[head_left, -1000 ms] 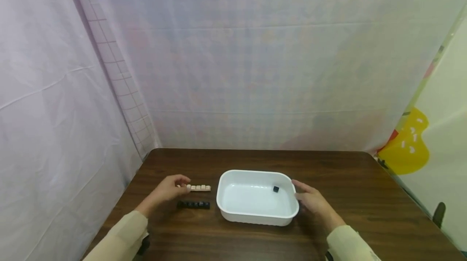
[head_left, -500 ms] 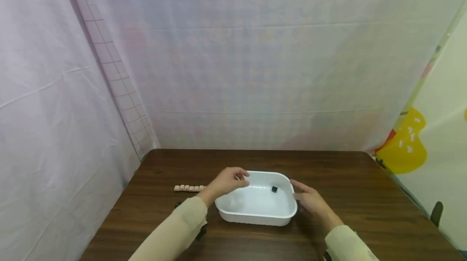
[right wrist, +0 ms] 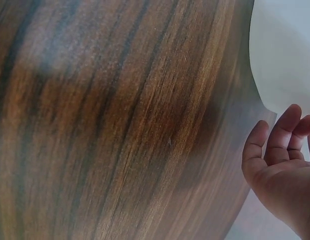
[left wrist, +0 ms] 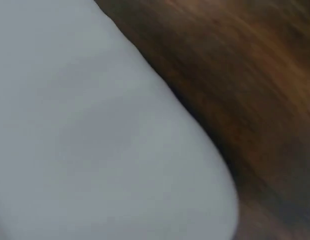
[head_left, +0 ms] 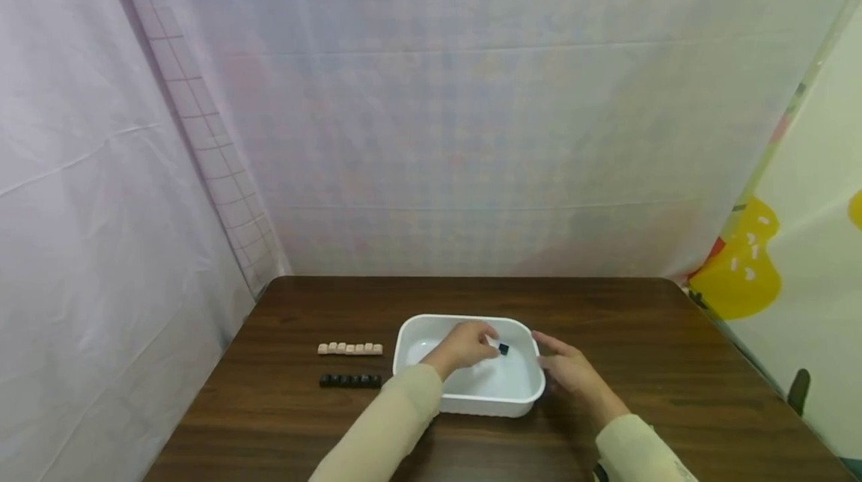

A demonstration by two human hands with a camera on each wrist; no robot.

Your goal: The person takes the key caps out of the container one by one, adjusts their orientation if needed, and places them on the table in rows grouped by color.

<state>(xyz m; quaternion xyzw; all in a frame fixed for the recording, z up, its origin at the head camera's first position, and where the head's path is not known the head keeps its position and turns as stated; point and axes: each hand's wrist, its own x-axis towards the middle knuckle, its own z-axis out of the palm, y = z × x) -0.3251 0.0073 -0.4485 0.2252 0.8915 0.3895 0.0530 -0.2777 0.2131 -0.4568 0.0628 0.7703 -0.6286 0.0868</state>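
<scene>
My left hand [head_left: 466, 346] reaches down inside a white plastic basin [head_left: 465, 397]. Its thumb and index finger are spread just left of a small black keycap [head_left: 503, 349] lying on the basin floor, and no grip on it shows. At the basin's right end my right hand [head_left: 572, 373] rests against the outer wall. In the right wrist view its fingers [right wrist: 281, 135] are loosely bent beside the white wall. The left wrist view shows a blurred white basin wall [left wrist: 120, 150] near the camera; the left hand is out of that view.
Left of the basin, a row of cream keycaps [head_left: 350, 349] lies behind a row of black keycaps [head_left: 350, 381]. All stand on a dark wooden table [head_left: 606, 302]. White curtains [head_left: 471, 130] hang behind the table and along its left side.
My left hand has moved right, from the cream row, over the basin's left rim and in beside the black keycap. The right hand has stayed at the basin's right end.
</scene>
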